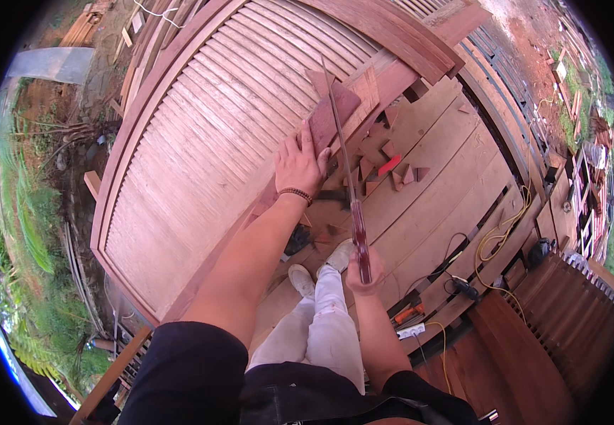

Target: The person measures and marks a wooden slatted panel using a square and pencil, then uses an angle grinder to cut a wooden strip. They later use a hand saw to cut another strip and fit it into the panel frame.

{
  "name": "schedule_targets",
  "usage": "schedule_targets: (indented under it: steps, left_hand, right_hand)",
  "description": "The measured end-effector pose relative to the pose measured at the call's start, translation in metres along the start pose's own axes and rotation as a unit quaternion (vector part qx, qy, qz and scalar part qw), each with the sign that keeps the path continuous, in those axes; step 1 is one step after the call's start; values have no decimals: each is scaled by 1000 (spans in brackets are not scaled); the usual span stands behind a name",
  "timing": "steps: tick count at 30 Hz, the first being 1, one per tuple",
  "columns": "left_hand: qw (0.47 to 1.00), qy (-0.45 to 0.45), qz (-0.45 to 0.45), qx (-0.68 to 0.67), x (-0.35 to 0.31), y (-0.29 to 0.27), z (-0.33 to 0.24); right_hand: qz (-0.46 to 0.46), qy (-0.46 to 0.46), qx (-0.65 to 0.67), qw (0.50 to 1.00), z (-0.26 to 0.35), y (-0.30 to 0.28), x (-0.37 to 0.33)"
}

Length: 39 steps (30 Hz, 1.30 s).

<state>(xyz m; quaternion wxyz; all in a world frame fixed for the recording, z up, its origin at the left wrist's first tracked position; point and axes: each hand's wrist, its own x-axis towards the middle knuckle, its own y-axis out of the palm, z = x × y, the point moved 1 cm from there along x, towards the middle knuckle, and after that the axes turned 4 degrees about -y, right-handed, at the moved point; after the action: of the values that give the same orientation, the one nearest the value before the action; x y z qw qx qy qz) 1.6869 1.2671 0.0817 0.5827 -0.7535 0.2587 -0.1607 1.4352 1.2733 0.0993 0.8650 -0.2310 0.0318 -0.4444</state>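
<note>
My right hand [365, 273] is closed around the dark red-brown handle of a hand saw [340, 131]. Its long, narrow blade points away from me and lies across a dark reddish wooden board [328, 120]. At the near end of that board, my left hand [300, 166] holds it down, fingers along one side and thumb on the other. The board rests on the frame edge of a large slatted wooden panel [215, 106]. A small triangular wood piece [317, 83] lies beside the blade on the slats.
Wooden offcuts [399, 177] and a red piece [390, 166] lie on the plank floor [448, 163] by the panel. At right are a yellow cord [491, 248], an orange tool [409, 314] and a white power strip [412, 331]. A dark reddish wooden slab [519, 347] stands near lower right.
</note>
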Motion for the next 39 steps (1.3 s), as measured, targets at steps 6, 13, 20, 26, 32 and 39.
schedule_targets:
  steps: [6, 13, 20, 26, 32, 39]
  left_hand:
    - [1000, -13, 15, -2, 3, 0, -6]
    - [999, -31, 33, -13, 1, -10, -4]
    - [994, -105, -11, -22, -68, -30, 49]
    - [984, -167, 50, 36, -156, -52, 108]
    - [983, -160, 38, -76, -152, -89, 92]
    - [902, -172, 179, -353, -231, -123, 56]
  right_hand:
    - [-24, -4, 76, 997, 15, 1, 78]
    - [50, -21, -119, 991, 55, -173, -67]
    - [-73, 161, -248, 953, 63, -261, -167]
    - [-186, 509, -226, 809, 12, -277, -344]
    - [-23, 681, -348, 643, 6, -314, -473]
    - [-54, 614, -215, 758, 7, -295, -456]
